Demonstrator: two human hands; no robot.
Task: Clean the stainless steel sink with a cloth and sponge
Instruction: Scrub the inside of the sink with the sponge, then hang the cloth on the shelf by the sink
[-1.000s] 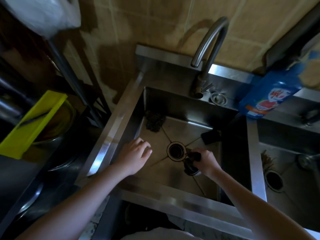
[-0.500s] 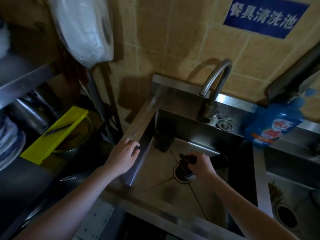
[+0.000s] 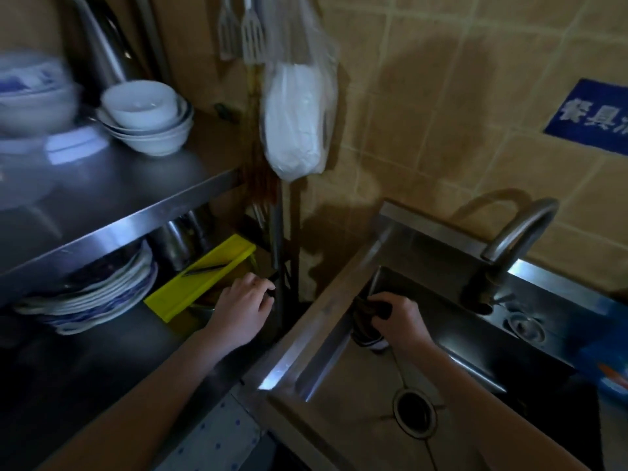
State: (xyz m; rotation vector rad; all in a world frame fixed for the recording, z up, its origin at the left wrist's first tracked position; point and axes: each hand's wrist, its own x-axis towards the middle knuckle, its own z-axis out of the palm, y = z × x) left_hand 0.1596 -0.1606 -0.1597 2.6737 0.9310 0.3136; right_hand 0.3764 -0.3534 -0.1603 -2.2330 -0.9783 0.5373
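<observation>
The stainless steel sink (image 3: 307,338) fills the lower right, and its round drain hole (image 3: 415,412) lies uncovered on the basin floor. My right hand (image 3: 397,322) grips a dark drain strainer (image 3: 365,329) with a pale rim. It holds the strainer over the basin's back left part, up and left of the drain. My left hand (image 3: 243,309) is outside the sink, beside a steel post (image 3: 278,232) left of the basin. Its fingers are curled at a small dark thing, and I cannot tell whether they hold it.
A curved faucet (image 3: 509,239) stands behind the basin and a blue detergent bottle (image 3: 608,365) at the right edge. A steel shelf (image 3: 119,205) on the left bears bowls (image 3: 146,120). Under it are stacked plates (image 3: 98,294) and a yellow tray (image 3: 200,280). A bagged white roll (image 3: 295,120) hangs on the wall.
My right hand has lifted the strainer out of the drain and carried it toward the basin's back left. My left hand left the sink rim and moved left to the post. The view swung left.
</observation>
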